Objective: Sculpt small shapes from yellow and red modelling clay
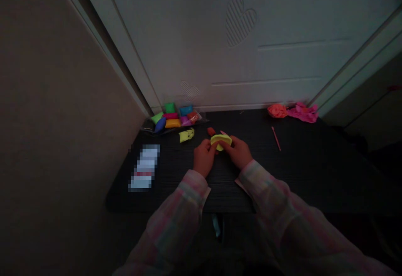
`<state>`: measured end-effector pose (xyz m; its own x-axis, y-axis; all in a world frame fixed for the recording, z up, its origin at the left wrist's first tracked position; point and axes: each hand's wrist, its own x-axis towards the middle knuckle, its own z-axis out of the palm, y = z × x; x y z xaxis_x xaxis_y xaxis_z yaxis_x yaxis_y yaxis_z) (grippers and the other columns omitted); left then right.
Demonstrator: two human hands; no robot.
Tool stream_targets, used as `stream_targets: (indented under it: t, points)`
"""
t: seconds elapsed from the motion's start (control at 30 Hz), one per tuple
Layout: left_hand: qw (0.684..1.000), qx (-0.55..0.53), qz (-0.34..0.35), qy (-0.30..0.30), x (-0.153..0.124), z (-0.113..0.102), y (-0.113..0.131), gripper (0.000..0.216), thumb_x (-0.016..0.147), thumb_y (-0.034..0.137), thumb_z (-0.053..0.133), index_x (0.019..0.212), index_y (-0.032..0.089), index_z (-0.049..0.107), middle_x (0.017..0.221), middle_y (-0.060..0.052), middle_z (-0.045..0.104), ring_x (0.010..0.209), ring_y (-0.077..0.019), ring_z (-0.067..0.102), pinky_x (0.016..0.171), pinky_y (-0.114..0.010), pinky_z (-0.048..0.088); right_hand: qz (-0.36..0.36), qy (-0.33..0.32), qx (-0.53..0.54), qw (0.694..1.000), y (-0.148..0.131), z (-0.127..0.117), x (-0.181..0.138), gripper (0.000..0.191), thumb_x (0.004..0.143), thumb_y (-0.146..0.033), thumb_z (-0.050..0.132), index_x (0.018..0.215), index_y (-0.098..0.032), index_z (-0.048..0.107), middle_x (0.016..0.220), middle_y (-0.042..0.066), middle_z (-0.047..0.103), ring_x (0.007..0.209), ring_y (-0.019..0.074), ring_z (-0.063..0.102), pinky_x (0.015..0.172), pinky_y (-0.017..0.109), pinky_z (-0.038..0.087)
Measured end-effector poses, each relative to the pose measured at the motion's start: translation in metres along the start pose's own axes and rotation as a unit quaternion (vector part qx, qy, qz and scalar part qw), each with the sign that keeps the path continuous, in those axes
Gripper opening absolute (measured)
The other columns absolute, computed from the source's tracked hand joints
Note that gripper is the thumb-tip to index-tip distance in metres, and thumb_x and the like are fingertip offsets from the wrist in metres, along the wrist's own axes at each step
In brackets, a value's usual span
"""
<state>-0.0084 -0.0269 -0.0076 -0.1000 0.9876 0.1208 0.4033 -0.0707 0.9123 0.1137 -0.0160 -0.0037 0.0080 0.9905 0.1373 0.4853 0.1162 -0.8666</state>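
A flattened, bowl-like piece of yellow modelling clay [221, 138] is held above the dark table by both hands. My left hand [204, 157] grips its left edge, and my right hand [240, 151] grips its right edge, with fingers curled round it. Just behind the clay lies a small red lump [211, 131], and a bit of something pink [224, 133] shows past the rim. To the left rests a crumpled yellow packet [186, 135]. The underside of the clay and some fingertips are hidden.
At the back left is a clear bag of several coloured clay packets [171, 117]. A pixelated bright rectangle [145, 168] lies on the dark table [188, 196] at left. On the right are a thin pink stick tool [276, 138], an orange bundle [277, 110] and a pink one [304, 112].
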Motion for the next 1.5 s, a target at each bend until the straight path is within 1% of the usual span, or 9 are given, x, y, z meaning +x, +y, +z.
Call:
stream_targets:
  t: [0.2,0.37,0.47,0.67,0.8,0.93,1.2,1.37,1.5]
  points:
    - [0.999,0.051,0.003,0.008,-0.0009,-0.0012,-0.0014,0.035,0.072,0.048,0.047,0.060,0.016,0.053,0.053,0.001,0.056,0.051,-0.0107,0.053,0.051,-0.021,0.036,0.001,0.054,-0.060,0.997,0.0005,-0.0014,0.0010,0.029,0.065,-0.045,0.053,0.056,-0.017,0.049,0.051,-0.003,0.049,0.050,0.0111,0.045,0.049,0.023,0.034]
    - [0.999,-0.024,0.021,0.030,0.0020,-0.0017,-0.0045,0.028,0.075,0.040,0.047,0.087,0.017,0.057,0.069,0.000,0.062,0.058,-0.0100,0.055,0.053,-0.020,0.039,-0.011,0.034,-0.017,0.999,0.0009,-0.0005,-0.0002,0.027,0.068,-0.043,0.050,0.065,-0.017,0.054,0.060,0.000,0.058,0.055,0.0126,0.052,0.053,0.023,0.038]
    - [0.999,0.000,0.025,0.037,0.0021,-0.0011,-0.0069,0.026,0.076,0.039,0.046,0.078,0.017,0.058,0.064,0.001,0.060,0.056,-0.0099,0.054,0.053,-0.020,0.038,-0.044,0.041,-0.043,0.997,0.0002,-0.0010,-0.0015,0.027,0.073,-0.040,0.046,0.074,-0.017,0.059,0.068,0.002,0.062,0.059,0.0136,0.055,0.056,0.024,0.039]
    - [0.999,0.020,0.009,0.046,0.0005,0.0009,-0.0074,0.027,0.073,0.042,0.049,0.063,0.017,0.050,0.056,0.003,0.056,0.054,-0.0094,0.054,0.052,-0.020,0.039,-0.060,0.068,-0.143,0.986,0.0030,-0.0009,-0.0016,0.030,0.075,-0.042,0.044,0.062,-0.018,0.055,0.054,0.000,0.056,0.048,0.0122,0.050,0.048,0.023,0.035]
    - [0.998,0.012,-0.001,0.066,0.0016,0.0003,-0.0063,0.026,0.070,0.043,0.053,0.069,0.017,0.053,0.058,0.003,0.057,0.055,-0.0100,0.054,0.052,-0.020,0.040,-0.053,0.067,-0.149,0.985,0.0036,0.0001,-0.0021,0.029,0.071,-0.043,0.049,0.056,-0.018,0.051,0.051,-0.001,0.055,0.047,0.0112,0.050,0.048,0.022,0.035]
    - [0.998,-0.026,0.020,0.055,0.0028,0.0000,-0.0079,0.027,0.074,0.038,0.049,0.089,0.017,0.058,0.072,-0.001,0.063,0.060,-0.0107,0.057,0.056,-0.021,0.043,-0.056,0.062,-0.123,0.989,0.0036,0.0001,-0.0025,0.024,0.072,-0.041,0.050,0.068,-0.018,0.057,0.061,0.001,0.061,0.054,0.0127,0.056,0.053,0.023,0.040]
    - [0.999,0.018,0.015,0.042,0.0020,0.0004,-0.0093,0.025,0.077,0.036,0.047,0.084,0.018,0.061,0.071,-0.001,0.065,0.062,-0.0112,0.059,0.058,-0.021,0.045,-0.062,0.066,-0.172,0.981,0.0031,-0.0023,-0.0024,0.025,0.077,-0.037,0.044,0.077,-0.018,0.061,0.068,0.004,0.066,0.059,0.0169,0.060,0.055,0.026,0.042]
    - [0.998,-0.002,0.035,0.047,0.0031,-0.0024,-0.0041,0.026,0.073,0.032,0.052,0.094,0.017,0.060,0.089,-0.004,0.066,0.078,-0.0133,0.060,0.069,-0.022,0.045,-0.081,0.051,-0.174,0.980,0.0027,-0.0012,-0.0051,0.026,0.078,-0.037,0.043,0.080,-0.018,0.061,0.069,0.004,0.066,0.059,0.0170,0.061,0.055,0.026,0.044]
    - [0.998,0.041,0.031,0.022,0.0019,-0.0051,0.0001,0.024,0.075,0.032,0.049,0.086,0.017,0.064,0.082,-0.002,0.067,0.071,-0.0125,0.059,0.065,-0.021,0.044,-0.104,0.039,-0.136,0.984,0.0037,0.0006,-0.0052,0.027,0.077,-0.036,0.046,0.093,-0.019,0.059,0.094,0.005,0.065,0.071,0.0157,0.062,0.063,0.026,0.046]
